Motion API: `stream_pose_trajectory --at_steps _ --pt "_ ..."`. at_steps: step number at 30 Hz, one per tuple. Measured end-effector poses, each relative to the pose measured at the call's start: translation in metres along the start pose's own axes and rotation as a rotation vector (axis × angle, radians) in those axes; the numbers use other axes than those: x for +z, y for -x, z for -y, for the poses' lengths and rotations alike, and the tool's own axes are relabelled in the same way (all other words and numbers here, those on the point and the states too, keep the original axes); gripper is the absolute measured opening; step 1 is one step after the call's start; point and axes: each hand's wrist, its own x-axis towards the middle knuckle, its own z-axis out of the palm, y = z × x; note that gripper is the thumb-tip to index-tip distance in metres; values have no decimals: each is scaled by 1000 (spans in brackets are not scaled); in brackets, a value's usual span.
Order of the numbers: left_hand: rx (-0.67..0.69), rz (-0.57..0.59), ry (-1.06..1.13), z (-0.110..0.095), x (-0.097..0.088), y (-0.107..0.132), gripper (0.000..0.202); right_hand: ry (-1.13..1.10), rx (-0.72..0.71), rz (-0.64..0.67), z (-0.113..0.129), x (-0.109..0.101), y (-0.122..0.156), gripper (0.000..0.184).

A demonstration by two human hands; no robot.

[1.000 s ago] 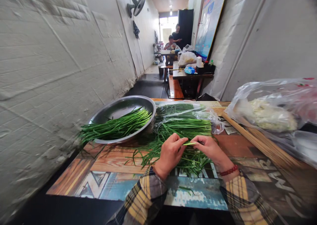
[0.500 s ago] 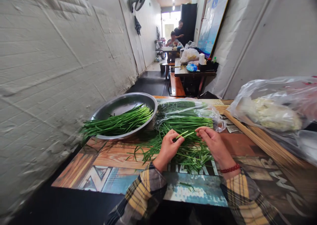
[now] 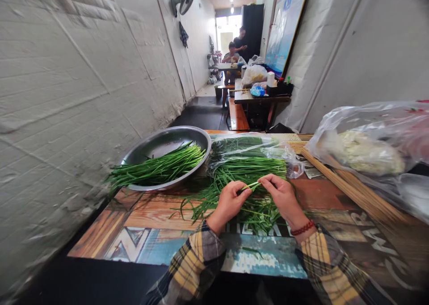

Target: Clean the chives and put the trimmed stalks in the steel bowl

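Between thumb and fingers, my left hand [image 3: 231, 202] holds a few garlic chives [image 3: 252, 185] with their pale stem ends pointing right. The fingertips of my right hand [image 3: 279, 195] are pinched at those ends. Below and behind both hands lies a pile of garlic chives [image 3: 251, 165], partly under a clear plastic bag [image 3: 268, 146]. Loose leaves and trimmings [image 3: 259, 220] are scattered beneath my hands. To the left, a metal basin [image 3: 157, 145] holds a bunch of chives [image 3: 164, 164], their green tips hanging over its rim.
On the right of the patterned table [image 3: 154, 244] are a bundle of thin wooden sticks [image 3: 351, 186] and a clear bag with pale food [image 3: 368, 153]. White walls flank both sides. Farther back, another table [image 3: 246, 97] carries bags, and two people [image 3: 231, 54] are near the doorway.
My right hand has moved left and closed on the stem ends of the chives in my left hand. The view has shifted slightly.
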Motion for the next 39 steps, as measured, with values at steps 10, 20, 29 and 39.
stream_pose_trajectory --at_steps 10,20,29,39 --pt "-13 -105 -54 2 -1 0 19 -203 137 -121 -6 1 -1 35" --pt "36 -225 73 -7 -4 1 17 1 63 105 -4 3 2 38" --pt "142 -60 -123 -10 -7 2 25 -5 -5 204 -1 3 5 34" --pt "184 -85 -185 -7 -5 4 19 -57 50 -54 -5 -2 1 34"
